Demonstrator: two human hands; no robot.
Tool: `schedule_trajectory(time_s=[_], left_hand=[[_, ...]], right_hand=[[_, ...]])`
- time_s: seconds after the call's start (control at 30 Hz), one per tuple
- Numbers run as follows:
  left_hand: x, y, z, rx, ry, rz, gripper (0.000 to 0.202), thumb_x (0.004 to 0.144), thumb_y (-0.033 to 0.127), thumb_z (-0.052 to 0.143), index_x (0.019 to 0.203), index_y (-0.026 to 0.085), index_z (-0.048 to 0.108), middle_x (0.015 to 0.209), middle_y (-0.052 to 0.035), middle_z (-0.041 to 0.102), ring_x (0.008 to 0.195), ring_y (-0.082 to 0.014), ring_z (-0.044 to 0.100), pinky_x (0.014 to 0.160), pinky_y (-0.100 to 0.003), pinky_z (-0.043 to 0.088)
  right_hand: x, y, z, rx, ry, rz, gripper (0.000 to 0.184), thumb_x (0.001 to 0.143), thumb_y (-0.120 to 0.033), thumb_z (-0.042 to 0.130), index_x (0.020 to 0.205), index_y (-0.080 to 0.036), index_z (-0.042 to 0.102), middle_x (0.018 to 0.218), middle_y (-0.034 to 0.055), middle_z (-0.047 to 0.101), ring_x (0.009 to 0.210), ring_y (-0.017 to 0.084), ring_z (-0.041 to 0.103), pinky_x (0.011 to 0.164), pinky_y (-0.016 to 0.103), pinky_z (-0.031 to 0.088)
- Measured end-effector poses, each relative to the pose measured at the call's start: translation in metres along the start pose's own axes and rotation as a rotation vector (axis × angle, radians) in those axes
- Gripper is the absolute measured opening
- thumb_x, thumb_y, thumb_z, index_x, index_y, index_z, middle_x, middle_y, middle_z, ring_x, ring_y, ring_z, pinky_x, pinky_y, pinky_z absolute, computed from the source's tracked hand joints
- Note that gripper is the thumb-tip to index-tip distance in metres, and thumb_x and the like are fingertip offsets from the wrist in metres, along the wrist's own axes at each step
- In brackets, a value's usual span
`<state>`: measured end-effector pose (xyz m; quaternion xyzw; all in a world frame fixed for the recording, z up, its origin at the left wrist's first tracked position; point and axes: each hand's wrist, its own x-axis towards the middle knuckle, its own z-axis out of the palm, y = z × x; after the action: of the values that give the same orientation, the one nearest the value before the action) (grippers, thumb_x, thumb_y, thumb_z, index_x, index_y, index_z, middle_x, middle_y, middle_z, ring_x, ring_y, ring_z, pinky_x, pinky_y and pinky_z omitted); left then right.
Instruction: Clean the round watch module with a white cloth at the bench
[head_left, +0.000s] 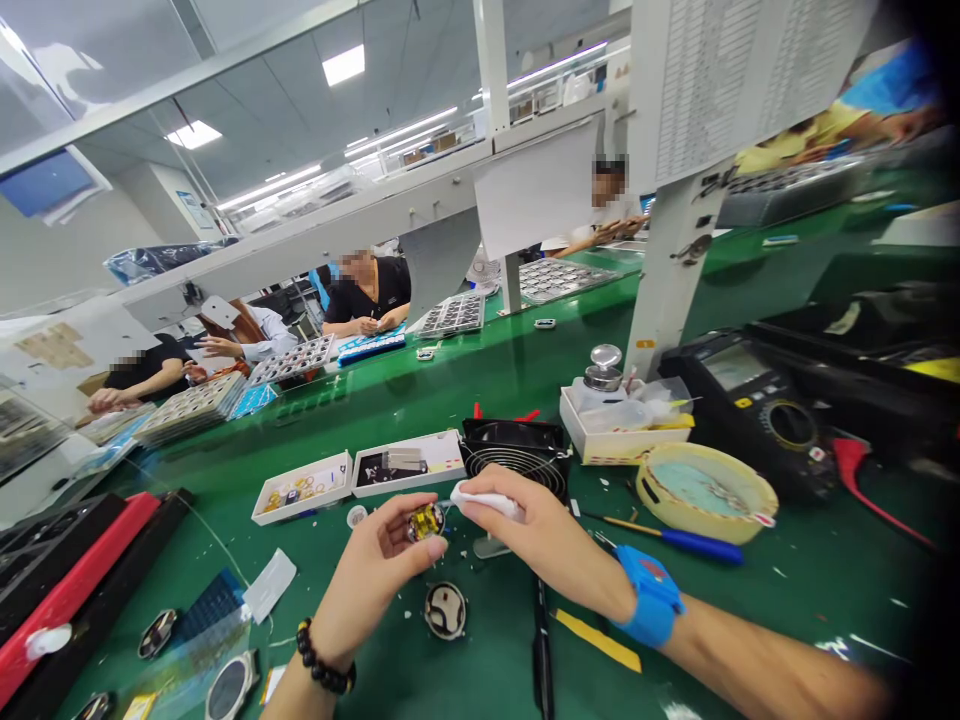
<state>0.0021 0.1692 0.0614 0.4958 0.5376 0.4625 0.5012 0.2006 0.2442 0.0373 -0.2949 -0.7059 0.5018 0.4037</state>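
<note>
My left hand (386, 550) pinches a small round watch assembly (426, 522) with yellow film and dark parts between thumb and fingers. In my right hand (532, 530) is a white tube-like thing (487, 503), its narrow end pointing at the assembly; whether the two touch I cannot tell. Just below, an open round watch case (445, 610) lies on the green bench. A blue strap (651, 597) circles my right wrist. Another watch case (231, 685) rests at the lower left.
Behind my hands stand two white parts boxes (302, 487) (409, 463), a black fan (517, 445) and a yellow round dish (706, 492). A blue-handled screwdriver (701, 545), a black pen-like tool (541, 650) and a multimeter (757, 395) are at right. Co-workers sit across the bench.
</note>
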Motion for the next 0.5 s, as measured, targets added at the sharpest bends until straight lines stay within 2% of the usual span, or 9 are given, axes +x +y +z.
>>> schedule_trajectory(time_s=[0.1, 0.23, 0.5], left_hand=[[0.0003, 0.001, -0.0034, -0.233, -0.042, -0.068, 0.04, 0.087, 0.042, 0.069, 0.116, 0.015, 0.069, 0.095, -0.0086, 0.069, 0.076, -0.0135, 0.06, 0.07, -0.024, 0.05], [0.002, -0.0005, -0.0072, -0.52, -0.07, -0.206, 0.043, 0.096, 0.046, 0.055, 0.113, 0.009, 0.07, 0.093, -0.0119, 0.07, 0.078, -0.014, 0.065, 0.069, -0.021, 0.053], [0.0043, 0.0025, -0.0066, -0.696, -0.126, -0.289, 0.05, 0.102, 0.044, 0.038, 0.114, 0.004, 0.066, 0.095, -0.0167, 0.073, 0.082, -0.0184, 0.072, 0.069, -0.022, 0.057]], right_hand=[[0.0006, 0.0005, 0.0001, 0.017, 0.005, -0.003, 0.023, 0.091, -0.042, 0.062, 0.1, -0.024, 0.072, 0.1, 0.0022, 0.064, 0.093, 0.018, 0.059, 0.084, 0.029, 0.047], [0.0017, 0.0001, 0.0008, 0.04, 0.009, -0.001, 0.025, 0.091, -0.043, 0.062, 0.102, -0.024, 0.074, 0.101, 0.003, 0.064, 0.09, 0.018, 0.059, 0.084, 0.03, 0.048], [0.0007, 0.004, 0.0003, 0.043, 0.012, -0.054, 0.023, 0.092, -0.042, 0.062, 0.103, -0.026, 0.074, 0.102, 0.0021, 0.064, 0.092, 0.016, 0.059, 0.086, 0.028, 0.048]])
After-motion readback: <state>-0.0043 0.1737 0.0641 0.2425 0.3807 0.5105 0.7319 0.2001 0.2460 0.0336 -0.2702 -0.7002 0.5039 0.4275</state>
